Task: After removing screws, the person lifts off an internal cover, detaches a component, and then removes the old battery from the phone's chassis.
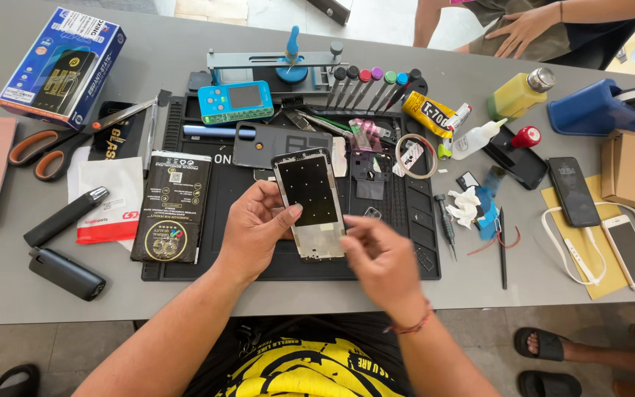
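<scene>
My left hand (255, 228) grips a bare phone frame (310, 202) by its left edge, holding it over the black work mat (207, 220). The frame has a dark dotted panel above and a metal section below. My right hand (380, 254) is at the frame's lower right corner, fingers curled and touching its edge. A grey phone back cover (270, 143) lies on the mat just beyond the frame, next to small loose parts (369, 158).
Scissors (53, 151), a blue box (60, 62), dark packets (170, 209) and two black tools (64, 242) lie left. Screwdrivers (369, 84), a glue tube (431, 114), bottles, a tape dispenser (604, 106) and two phones (600, 220) lie right. Another person's hand (523, 29) rests at the far edge.
</scene>
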